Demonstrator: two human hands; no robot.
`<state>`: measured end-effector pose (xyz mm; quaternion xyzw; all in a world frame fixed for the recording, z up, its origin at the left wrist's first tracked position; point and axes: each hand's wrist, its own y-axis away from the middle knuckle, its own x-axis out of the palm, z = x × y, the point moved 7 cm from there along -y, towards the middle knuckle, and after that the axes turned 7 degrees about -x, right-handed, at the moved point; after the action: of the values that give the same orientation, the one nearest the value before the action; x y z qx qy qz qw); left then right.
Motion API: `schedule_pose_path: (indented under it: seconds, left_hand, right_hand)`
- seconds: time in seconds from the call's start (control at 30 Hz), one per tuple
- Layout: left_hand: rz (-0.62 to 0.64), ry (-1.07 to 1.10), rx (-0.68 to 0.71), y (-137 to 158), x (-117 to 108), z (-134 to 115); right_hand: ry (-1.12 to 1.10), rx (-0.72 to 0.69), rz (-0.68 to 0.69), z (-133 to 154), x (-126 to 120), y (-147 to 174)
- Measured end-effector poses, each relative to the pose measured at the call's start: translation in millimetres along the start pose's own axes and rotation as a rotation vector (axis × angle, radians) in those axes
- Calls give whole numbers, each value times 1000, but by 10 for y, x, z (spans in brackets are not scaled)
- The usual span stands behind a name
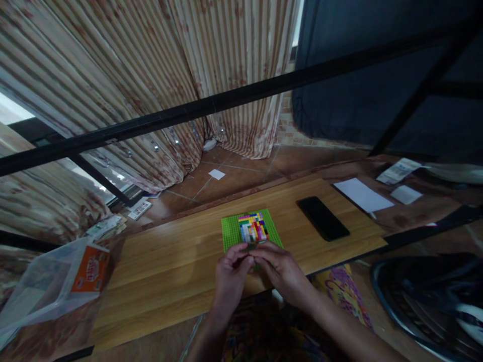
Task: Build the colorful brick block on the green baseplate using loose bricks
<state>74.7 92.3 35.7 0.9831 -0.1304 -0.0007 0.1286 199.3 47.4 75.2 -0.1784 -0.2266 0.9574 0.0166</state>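
A green studded baseplate [231, 232] lies on the wooden board, with a patch of multicoloured toy bricks [253, 226] built on it. Over the plate's near edge, my left hand [234, 266] and my right hand [277, 264] come together, thumbs and fingertips pinched and almost touching. Whatever is between the fingertips is too small and dark to make out. Both hands cover the near part of the plate.
The wooden board [169, 266] carries a black phone [323, 218] on the right. Beyond it lies white paper [363, 195]. A clear plastic bin [49, 281] with an orange label stands left. A black metal bar [169, 118] crosses in front of the curtains [241, 60].
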Motion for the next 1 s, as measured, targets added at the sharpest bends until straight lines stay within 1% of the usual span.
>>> schedule_pose_path:
  seconds: [0.07, 0.13, 0.2, 0.3, 0.37, 0.4, 0.5, 0.57, 0.63, 0.73, 0.83, 0.93, 1.0]
  left_hand:
    - [22, 40, -83, -7, 21, 53]
    - [27, 71, -127, -13, 51, 76]
    - [30, 90, -137, -24, 95, 76]
    - [49, 76, -113, -69, 164, 59]
    - [33, 25, -60, -139, 154, 32]
    - [1, -6, -16, -189, 117, 9]
    - [-170, -113, 155, -378, -88, -94]
    - [-261, -210, 239, -529, -203, -160]
    - [-280, -312, 246, -706, -242, -196]
    - [-223, -374, 224, -951, -178, -241]
    - [-89, -338, 178, -1138, -4, -248]
    - [17, -308, 138, -1254, 170, -239]
    - [71, -295, 125, -1307, 264, -240]
  right_hand:
    - [-43, 33, -7, -35, -22, 38]
    - [-78, 65, -1, -58, -48, 60]
    - [-102, 98, 0, -77, -86, 64]
    - [-103, 141, 10, -147, -153, 31]
    - [-57, 160, -32, -250, -239, -30]
    - [-20, 162, -74, -316, -298, -74]
    - [103, 128, -212, -525, -470, -250]
    - [164, 100, -228, -658, -510, -381]
    - [205, 76, -218, -763, -513, -490]
    - [239, 51, -183, -861, -479, -576]
    - [227, 42, -169, -920, -447, -588]
    - [145, 64, -207, -995, -450, -576]
    - [61, 120, -238, -1080, -454, -571]
